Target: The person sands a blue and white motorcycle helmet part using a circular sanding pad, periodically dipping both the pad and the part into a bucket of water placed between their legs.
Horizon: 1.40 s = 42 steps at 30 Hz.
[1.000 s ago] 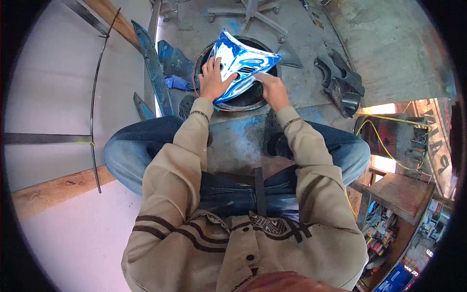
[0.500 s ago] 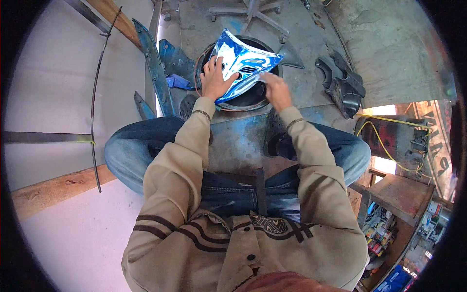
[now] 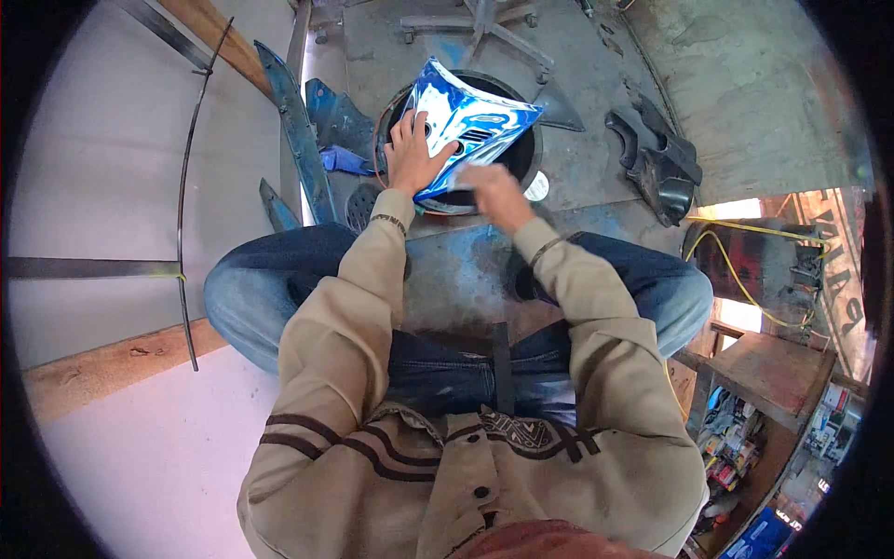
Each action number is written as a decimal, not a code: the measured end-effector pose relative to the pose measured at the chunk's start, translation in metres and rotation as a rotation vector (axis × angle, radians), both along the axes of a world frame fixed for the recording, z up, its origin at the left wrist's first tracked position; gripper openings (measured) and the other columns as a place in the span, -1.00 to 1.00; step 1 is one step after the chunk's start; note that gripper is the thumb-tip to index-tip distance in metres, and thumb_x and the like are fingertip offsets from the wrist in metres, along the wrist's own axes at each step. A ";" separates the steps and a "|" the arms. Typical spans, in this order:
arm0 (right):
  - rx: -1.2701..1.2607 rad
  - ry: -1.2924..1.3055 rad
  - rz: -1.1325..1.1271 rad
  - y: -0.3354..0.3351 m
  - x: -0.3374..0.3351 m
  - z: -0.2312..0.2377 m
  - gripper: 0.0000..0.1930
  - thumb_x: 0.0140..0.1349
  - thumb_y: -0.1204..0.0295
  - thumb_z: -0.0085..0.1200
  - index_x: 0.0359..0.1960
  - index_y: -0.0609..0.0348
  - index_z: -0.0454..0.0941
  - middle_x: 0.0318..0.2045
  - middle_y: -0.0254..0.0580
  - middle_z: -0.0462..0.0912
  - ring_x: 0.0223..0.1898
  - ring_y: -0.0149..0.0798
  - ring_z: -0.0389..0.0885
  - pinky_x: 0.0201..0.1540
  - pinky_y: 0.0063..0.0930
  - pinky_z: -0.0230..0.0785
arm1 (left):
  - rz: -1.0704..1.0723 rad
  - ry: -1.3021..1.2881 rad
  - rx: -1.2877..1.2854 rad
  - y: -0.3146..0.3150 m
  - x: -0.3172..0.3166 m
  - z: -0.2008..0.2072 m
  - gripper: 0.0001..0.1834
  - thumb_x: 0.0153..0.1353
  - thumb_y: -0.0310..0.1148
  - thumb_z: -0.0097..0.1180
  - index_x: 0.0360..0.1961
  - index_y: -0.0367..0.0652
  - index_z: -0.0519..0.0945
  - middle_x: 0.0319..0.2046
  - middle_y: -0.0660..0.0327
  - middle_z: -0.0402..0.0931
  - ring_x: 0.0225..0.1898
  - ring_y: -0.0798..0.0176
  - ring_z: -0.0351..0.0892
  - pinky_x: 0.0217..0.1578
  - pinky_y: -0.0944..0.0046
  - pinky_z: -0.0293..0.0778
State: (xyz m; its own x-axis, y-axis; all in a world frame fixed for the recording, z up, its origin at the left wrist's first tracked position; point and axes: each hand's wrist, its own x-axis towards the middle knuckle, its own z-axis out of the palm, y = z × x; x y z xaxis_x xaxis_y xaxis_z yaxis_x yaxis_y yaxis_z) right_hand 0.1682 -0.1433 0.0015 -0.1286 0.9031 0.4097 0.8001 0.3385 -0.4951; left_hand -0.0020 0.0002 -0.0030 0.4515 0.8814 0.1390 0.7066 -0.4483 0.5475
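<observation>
A glossy blue and white panel [image 3: 475, 116], shaped like a vehicle body cover with slots and round holes, rests tilted on a round black tub [image 3: 533, 154]. Fingers spread, my left hand [image 3: 414, 156] lies flat on the panel's left part. My right hand [image 3: 498, 196] is at the panel's lower edge, blurred by motion, with its fingers drawn together. Something pale shows at its fingertips, too smeared to name. Beside the right rim of the tub is a small white round thing [image 3: 537, 186].
Dark moulded plastic parts [image 3: 656, 168] lie on the floor at right. Blue panels [image 3: 296, 130] lean against the left wall, near a blue cloth-like item [image 3: 345, 160]. A chair base [image 3: 480, 33] stands beyond the tub. A wooden shelf [image 3: 768, 373] holds small goods at lower right.
My right hand has moved left and nearer to me, from the panel's right side to its lower edge. The white round thing has come into view. My left hand stays put on the panel.
</observation>
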 end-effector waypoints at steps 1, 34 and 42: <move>0.028 0.042 0.137 -0.001 -0.012 -0.004 -0.54 0.05 0.73 0.11 -0.01 0.07 0.74 0.07 -0.06 0.76 0.15 0.05 0.70 0.26 -0.07 0.49 | -0.009 -0.009 -0.005 -0.001 0.002 0.002 0.00 0.19 0.25 0.35 0.49 -0.06 0.27 0.52 0.03 0.11 0.51 -0.18 0.08 0.32 -0.39 0.18; 0.025 0.046 -0.153 0.007 0.042 0.018 -0.59 0.15 0.72 0.07 0.00 0.10 0.75 0.03 -0.02 0.77 0.07 0.08 0.71 0.23 -0.08 0.48 | -0.003 -0.021 0.000 -0.003 0.000 0.005 -0.01 0.23 0.26 0.33 0.49 -0.11 0.28 0.53 0.00 0.14 0.52 -0.20 0.09 0.37 -0.34 0.16; 0.003 0.058 0.045 0.013 0.011 0.019 -0.62 0.11 0.73 0.06 -0.08 0.15 0.76 -0.04 0.08 0.77 0.00 0.15 0.74 0.09 -0.06 0.58 | -0.019 -0.017 0.005 -0.003 -0.001 0.007 -0.01 0.24 0.28 0.31 0.49 -0.12 0.28 0.53 0.01 0.14 0.51 -0.19 0.11 0.35 -0.35 0.19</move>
